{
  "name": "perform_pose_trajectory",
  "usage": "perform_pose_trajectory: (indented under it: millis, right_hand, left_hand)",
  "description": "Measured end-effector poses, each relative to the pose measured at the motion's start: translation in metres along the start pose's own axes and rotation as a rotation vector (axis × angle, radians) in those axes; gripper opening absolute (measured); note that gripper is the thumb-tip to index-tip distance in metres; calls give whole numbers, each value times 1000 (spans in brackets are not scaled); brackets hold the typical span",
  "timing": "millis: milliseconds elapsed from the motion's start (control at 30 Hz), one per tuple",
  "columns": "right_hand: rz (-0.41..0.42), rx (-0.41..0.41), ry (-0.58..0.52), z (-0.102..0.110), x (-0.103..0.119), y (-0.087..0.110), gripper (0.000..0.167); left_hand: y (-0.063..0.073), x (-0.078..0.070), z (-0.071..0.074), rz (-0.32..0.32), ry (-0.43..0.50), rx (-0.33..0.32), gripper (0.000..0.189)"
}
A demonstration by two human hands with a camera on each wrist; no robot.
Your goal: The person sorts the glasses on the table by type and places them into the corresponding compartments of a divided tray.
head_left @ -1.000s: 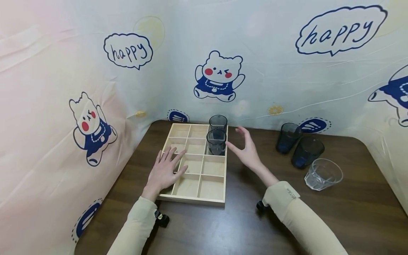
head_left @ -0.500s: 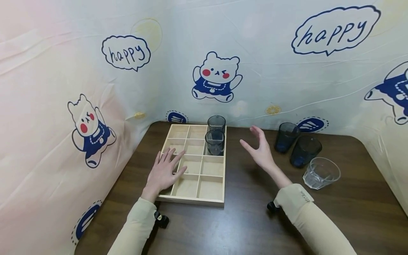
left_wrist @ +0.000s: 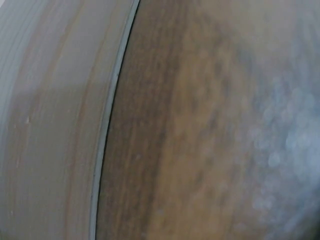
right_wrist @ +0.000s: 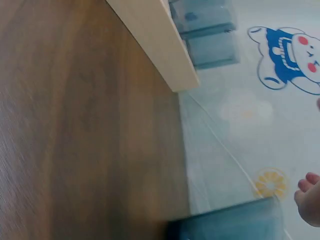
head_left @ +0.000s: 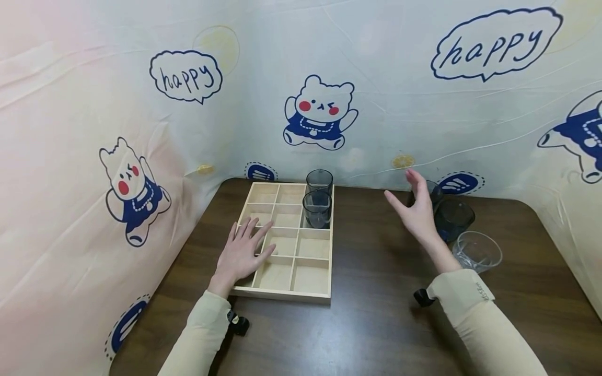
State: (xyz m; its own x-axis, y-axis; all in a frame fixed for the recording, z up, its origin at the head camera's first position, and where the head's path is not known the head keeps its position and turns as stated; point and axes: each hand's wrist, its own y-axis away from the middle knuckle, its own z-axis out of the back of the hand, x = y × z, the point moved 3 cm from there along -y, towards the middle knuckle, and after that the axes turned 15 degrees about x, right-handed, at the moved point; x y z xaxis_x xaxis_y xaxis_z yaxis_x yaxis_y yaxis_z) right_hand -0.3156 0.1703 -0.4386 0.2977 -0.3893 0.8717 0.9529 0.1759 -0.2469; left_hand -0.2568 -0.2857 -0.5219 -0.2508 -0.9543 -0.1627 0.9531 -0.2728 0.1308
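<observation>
My left hand [head_left: 242, 255] rests with spread fingers on the left side of a divided wooden tray [head_left: 312, 298]. Two dark tinted glasses stand upright in the tray's right column, a far glass [head_left: 320, 177] and a nearer glass [head_left: 317, 210]. My right hand [head_left: 418, 211] holds nothing, its thumb and fingers apart, and overlaps a dark glass [head_left: 433, 192] on the table's right. That glass also shows at the bottom of the right wrist view [right_wrist: 232, 225]. Beside it are another dark glass [head_left: 455, 218] and a clear glass [head_left: 479, 250], partly covered by my right wrist.
The brown wooden table [head_left: 357, 334] ends at a cartoon-printed cloth [head_left: 400, 115] behind and along the sides. The left wrist view holds only the tray's wooden side [left_wrist: 55, 130] and the tabletop [left_wrist: 190, 130].
My right hand has moved from beside the tray's glasses rightward to the dark glasses on the table, staying empty. The left hand and the glasses have kept their places.
</observation>
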Motion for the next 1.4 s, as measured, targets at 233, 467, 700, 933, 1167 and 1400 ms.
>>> perform_pose_trajectory:
  millis: [233, 467, 700, 933, 1167, 1400]
  right_hand:
    - [-86, 98, 180, 37, 8, 2, 99]
    - [-296, 187, 350, 64, -11, -4, 113]
    - [-475, 303, 567, 79, -29, -12, 124]
    - [-508, 400, 608, 86, -30, -20, 115]
    - [-442, 346, 577, 81, -31, -20, 101]
    - [-297, 238, 347, 68, -22, -17, 92]
  left_hand:
    - [1, 0, 1, -3, 15, -4, 72]
    - [0, 1, 0, -3, 17, 0, 73]
    - [0, 1, -2, -7, 24, -8, 72]
    - [0, 1, -1, -8, 18, -13, 72]
    - [0, 0, 0, -13, 17, -18, 73]
    - [0, 1, 0, -10, 11, -9, 73]
